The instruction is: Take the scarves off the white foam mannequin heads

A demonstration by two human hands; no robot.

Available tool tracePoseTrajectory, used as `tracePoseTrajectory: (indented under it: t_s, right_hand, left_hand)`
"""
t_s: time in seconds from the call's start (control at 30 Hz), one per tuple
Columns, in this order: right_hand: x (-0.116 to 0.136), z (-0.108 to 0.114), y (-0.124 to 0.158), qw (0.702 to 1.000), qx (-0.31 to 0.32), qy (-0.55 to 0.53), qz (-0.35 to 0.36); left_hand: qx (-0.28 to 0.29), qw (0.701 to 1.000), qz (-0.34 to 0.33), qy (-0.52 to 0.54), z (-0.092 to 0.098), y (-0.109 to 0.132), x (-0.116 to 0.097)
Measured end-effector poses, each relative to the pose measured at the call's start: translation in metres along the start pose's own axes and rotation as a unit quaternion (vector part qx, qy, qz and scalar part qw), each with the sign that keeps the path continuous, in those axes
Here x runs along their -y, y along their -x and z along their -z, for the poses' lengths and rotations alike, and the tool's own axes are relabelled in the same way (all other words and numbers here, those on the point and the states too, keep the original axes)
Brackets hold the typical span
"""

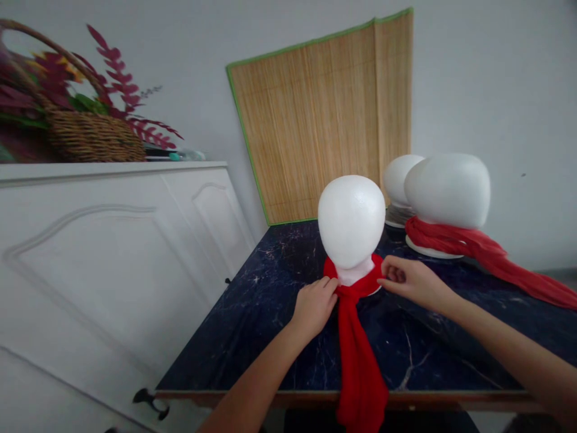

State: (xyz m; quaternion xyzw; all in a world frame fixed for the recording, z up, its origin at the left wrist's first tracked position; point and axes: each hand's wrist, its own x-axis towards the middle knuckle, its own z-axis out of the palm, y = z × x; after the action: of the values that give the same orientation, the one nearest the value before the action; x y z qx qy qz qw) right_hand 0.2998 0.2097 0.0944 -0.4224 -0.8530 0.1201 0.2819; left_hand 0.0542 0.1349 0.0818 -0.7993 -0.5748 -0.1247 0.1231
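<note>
A white foam mannequin head (pixel 351 219) stands upright on the dark marbled table. Around its neck goes a red scarf (pixel 360 355), knotted at the front, its tail hanging down over the table's front edge. My left hand (pixel 315 304) has its fingers closed on the scarf just left of the knot. To the right of the neck, my right hand (pixel 408 279) is closed with thumb and fingertips at the scarf's loop; the pinched edge is partly hidden by the fingers.
Two more white foam heads stand at the back right; the nearer foam head (pixel 448 189) wears a lighter red scarf (pixel 482 249) trailing right across the table (pixel 265 300). A bamboo mat (pixel 320 120) hangs behind. Left stands a white cabinet (pixel 99 258) with a flower basket (pixel 97 135) on top.
</note>
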Motion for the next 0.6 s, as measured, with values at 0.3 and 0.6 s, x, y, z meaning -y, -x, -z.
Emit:
tracePoseTrajectory:
  t_s: [0.3,0.6]
  right_hand:
    - [0.028,-0.013,0.0,0.948,0.107,0.25,0.167]
    - [-0.079,0.025,0.016,0.974,0.046,0.19,0.118]
  left_hand:
    - [0.026,0.995,-0.036,0.09,0.001,0.006,0.015]
    - [0.068,0.99,0.01,0.12,0.013,0.025,0.082]
